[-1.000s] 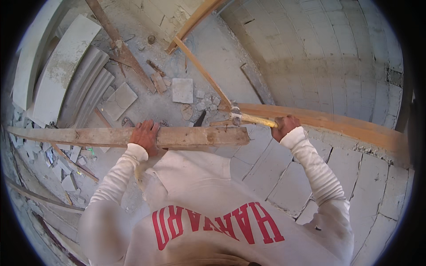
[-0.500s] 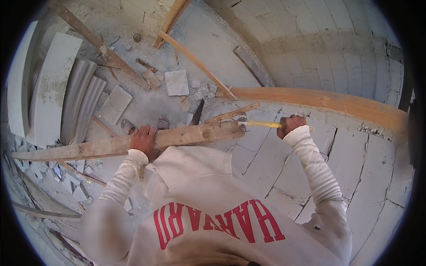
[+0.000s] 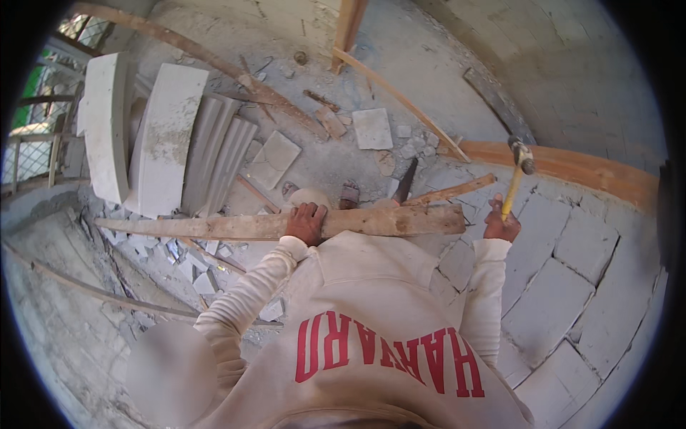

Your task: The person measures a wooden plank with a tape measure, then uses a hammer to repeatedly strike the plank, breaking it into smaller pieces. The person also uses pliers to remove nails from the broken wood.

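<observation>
A long, rough wooden beam (image 3: 400, 221) lies crosswise in front of my body, its sawn end toward the right. My left hand (image 3: 306, 223) grips it from above near its middle, fingers curled over the far edge. Beyond the beam's right end, my right hand (image 3: 502, 222) is closed round the yellow handle of a hammer (image 3: 512, 189). The hammer points up and away, its metal head well apart from the beam. Something thin, like a nail, sticks out at the beam's end. Just past the beam, a dark saw-like blade (image 3: 406, 180) stands near a narrow wooden strip (image 3: 457, 190).
Pale curved-looking slabs (image 3: 171, 136) lean together at the left. Broken tiles (image 3: 275, 159) and rubble litter the dusty floor. A thin plank (image 3: 400, 102) slants down to an orange-brown timber (image 3: 572, 170) at the right. Grey blocks (image 3: 550, 300) lie at my right.
The hammer has swung up off the beam's end, and its head now points away from me. My left hand stays on the beam. The whole view has shifted, showing more at the left.
</observation>
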Action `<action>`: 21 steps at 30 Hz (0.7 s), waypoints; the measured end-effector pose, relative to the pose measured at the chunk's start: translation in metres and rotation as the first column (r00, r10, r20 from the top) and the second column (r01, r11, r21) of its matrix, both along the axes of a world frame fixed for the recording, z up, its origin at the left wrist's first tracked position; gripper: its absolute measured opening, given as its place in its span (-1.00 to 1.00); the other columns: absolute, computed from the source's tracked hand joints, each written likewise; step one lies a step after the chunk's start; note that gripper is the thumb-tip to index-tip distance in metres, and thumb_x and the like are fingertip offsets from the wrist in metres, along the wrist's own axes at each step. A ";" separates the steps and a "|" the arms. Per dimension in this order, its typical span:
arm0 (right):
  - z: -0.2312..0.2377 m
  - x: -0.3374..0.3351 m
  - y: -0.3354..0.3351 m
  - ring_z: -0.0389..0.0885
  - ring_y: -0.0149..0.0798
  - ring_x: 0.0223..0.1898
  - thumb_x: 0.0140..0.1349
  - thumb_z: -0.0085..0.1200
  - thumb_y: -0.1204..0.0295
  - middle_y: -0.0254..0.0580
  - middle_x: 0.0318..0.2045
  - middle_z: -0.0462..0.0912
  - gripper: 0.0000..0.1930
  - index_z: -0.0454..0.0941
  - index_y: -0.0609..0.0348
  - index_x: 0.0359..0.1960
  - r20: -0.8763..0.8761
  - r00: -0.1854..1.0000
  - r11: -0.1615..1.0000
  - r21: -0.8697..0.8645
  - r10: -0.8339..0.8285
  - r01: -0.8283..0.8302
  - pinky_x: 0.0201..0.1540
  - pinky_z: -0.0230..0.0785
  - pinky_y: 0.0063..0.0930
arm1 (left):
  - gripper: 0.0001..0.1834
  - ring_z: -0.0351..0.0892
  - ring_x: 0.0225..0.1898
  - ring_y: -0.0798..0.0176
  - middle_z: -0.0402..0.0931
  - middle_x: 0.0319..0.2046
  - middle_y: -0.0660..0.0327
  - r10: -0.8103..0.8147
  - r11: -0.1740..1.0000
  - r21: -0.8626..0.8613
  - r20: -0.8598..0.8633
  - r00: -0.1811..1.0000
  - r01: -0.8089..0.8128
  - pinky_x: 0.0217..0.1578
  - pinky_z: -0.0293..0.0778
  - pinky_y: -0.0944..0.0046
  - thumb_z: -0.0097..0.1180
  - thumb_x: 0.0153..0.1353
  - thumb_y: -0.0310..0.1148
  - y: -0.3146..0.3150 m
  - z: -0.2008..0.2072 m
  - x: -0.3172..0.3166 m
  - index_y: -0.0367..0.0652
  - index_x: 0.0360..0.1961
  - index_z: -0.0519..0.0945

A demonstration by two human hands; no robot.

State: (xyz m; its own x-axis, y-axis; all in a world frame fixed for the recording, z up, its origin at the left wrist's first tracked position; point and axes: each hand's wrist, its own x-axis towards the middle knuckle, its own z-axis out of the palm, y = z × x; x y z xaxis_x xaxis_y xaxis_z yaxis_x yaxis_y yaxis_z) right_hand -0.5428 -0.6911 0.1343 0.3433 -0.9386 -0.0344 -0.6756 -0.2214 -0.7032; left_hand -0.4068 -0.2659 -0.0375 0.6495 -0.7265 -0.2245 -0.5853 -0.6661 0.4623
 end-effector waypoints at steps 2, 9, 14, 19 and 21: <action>-0.042 -0.014 -0.020 0.35 -0.53 -0.63 0.42 0.23 -0.02 -0.32 -0.57 0.65 -0.51 0.81 0.24 -0.09 0.027 0.998 0.998 -0.015 -0.054 0.055 -0.51 0.20 -0.54 | -0.57 0.48 0.11 -0.02 0.51 -0.02 0.10 -0.047 0.998 0.032 -0.065 0.997 0.049 0.10 0.39 -0.11 0.15 0.22 -0.31 -0.002 0.006 0.004 -0.01 0.14 0.55; -0.037 0.026 -0.029 0.16 -0.58 -0.77 0.42 0.18 -0.04 -0.04 -0.03 0.79 -0.39 0.55 0.13 0.31 0.138 0.951 0.794 0.590 -0.277 0.146 -0.71 -0.07 -0.62 | -0.51 0.50 0.15 -0.01 0.51 0.02 0.10 -0.052 0.988 0.144 -0.034 0.998 0.057 0.13 0.43 -0.03 0.16 0.24 -0.24 -0.003 -0.002 -0.001 -0.03 0.21 0.50; -0.011 0.031 -0.035 0.18 -0.56 -0.77 0.42 0.15 -0.05 -0.05 0.05 0.76 -0.40 0.54 0.13 0.30 0.137 0.968 0.739 0.670 -0.212 0.067 -0.75 -0.07 -0.62 | -0.58 0.52 0.13 0.00 0.53 0.01 0.09 -0.050 0.983 0.178 -0.033 0.998 0.055 0.13 0.45 -0.04 0.06 0.33 -0.24 -0.003 0.013 0.003 -0.03 0.19 0.52; 0.045 0.034 -0.038 0.32 -0.49 -0.71 0.50 0.04 0.05 -0.02 0.24 0.60 -0.42 0.39 0.08 0.42 0.190 0.979 0.670 0.737 -0.078 -0.090 -0.73 0.10 -0.66 | -0.52 0.51 0.15 -0.01 0.52 0.04 0.08 -0.047 0.984 0.171 -0.033 0.998 0.052 0.12 0.43 -0.07 0.08 0.32 -0.23 0.008 0.033 0.014 -0.02 0.26 0.53; 0.048 0.029 -0.045 0.50 -0.45 -0.45 0.54 -0.06 0.26 0.03 0.38 0.46 -0.44 0.24 0.03 0.53 0.273 0.962 0.666 0.720 -0.012 -0.196 -0.68 0.24 -0.69 | -0.54 0.51 0.12 0.00 0.52 0.02 0.09 -0.047 0.989 0.139 0.046 0.998 0.040 0.11 0.42 -0.04 0.08 0.32 -0.22 0.013 0.049 0.018 -0.03 0.23 0.53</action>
State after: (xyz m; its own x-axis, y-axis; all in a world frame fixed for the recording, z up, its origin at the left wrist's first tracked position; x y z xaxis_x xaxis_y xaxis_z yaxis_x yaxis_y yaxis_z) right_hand -0.5143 -0.7358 0.1820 0.5209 -0.6034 -0.6038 -0.4725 0.3853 -0.7927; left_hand -0.3888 -0.2527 0.0113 0.6307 -0.7184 -0.2933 -0.6347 -0.6951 0.3377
